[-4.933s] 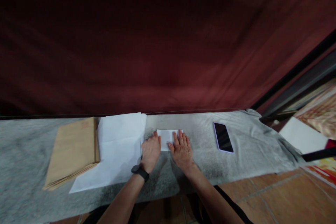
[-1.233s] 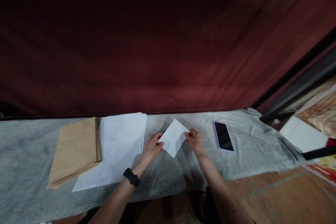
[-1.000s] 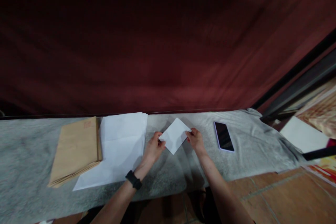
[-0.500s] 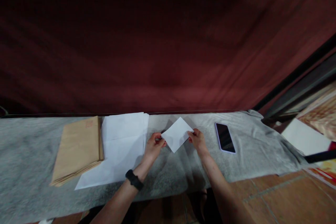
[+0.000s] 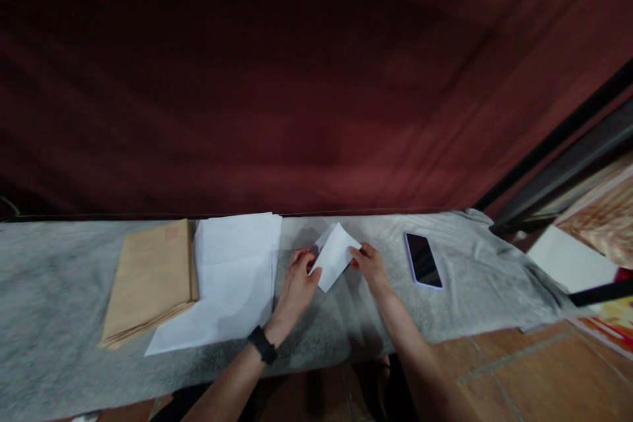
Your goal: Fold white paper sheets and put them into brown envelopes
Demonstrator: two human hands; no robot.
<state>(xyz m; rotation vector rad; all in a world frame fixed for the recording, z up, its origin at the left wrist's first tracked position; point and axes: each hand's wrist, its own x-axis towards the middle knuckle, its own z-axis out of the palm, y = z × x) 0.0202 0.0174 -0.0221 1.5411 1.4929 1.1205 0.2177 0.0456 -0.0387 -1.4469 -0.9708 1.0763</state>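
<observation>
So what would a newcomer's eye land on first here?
Probably the dark red backdrop filling the upper view. Below, the left hand and right hand hold a small white paper mid-view over grey cloth. The brown paper stack at left and phone at right also stand out.

Unclear sort of place: red cloth, tiled floor

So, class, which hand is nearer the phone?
Right. The right hand is left of the phone, with a gap; the left hand is farther left, at the left edge of the paper.
</observation>
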